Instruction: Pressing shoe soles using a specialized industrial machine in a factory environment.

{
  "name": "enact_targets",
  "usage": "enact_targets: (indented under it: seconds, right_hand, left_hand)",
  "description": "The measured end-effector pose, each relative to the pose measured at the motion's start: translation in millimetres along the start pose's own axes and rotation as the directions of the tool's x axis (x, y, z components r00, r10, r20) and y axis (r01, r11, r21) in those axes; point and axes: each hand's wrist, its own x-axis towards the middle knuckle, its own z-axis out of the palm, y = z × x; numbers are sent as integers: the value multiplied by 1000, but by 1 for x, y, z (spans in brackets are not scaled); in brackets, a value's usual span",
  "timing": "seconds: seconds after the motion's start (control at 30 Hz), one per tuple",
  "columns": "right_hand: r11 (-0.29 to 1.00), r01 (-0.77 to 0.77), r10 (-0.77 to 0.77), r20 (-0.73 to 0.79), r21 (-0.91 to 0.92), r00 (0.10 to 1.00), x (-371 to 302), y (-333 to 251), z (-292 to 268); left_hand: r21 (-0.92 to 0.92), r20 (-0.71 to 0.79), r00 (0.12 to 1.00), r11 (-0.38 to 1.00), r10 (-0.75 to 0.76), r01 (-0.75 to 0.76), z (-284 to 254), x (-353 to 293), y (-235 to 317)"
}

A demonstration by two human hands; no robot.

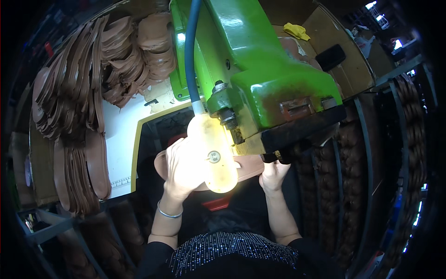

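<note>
A brown shoe sole (pixel 249 166) lies crosswise under the head of a green machine (pixel 274 69). Its rounded left end sticks out past my left hand (pixel 182 169), which is washed out by the lamp's glare and closed on the sole. At the sole's other end, my right hand (pixel 275 176) grips the edge with bent fingers, just below the machine's dark lower part. A glowing yellowish lamp (pixel 223 169) on a blue flexible neck (pixel 190 51) covers the sole's middle, so the spot under the machine head is hidden.
Piles of brown soles (pixel 69 88) stand on a white table (pixel 118 135) at left. A cardboard box (pixel 348 65) with a black object (pixel 331 57) and a yellow cloth (pixel 296 31) sits at far right. Metal racks (pixel 364 139) full of soles flank me.
</note>
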Motion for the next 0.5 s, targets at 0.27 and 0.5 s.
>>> enact_targets:
  seconds: [0.27, 0.5]
  right_hand:
    - [990, -87, 67, 170, 110, 983, -14, 13, 19]
    - [984, -89, 132, 304, -153, 943, -14, 0, 26]
  left_hand:
    - [439, 34, 999, 897, 39, -51, -24, -23, 12]
    - [213, 16, 934, 914, -357, 346, -7, -69, 24]
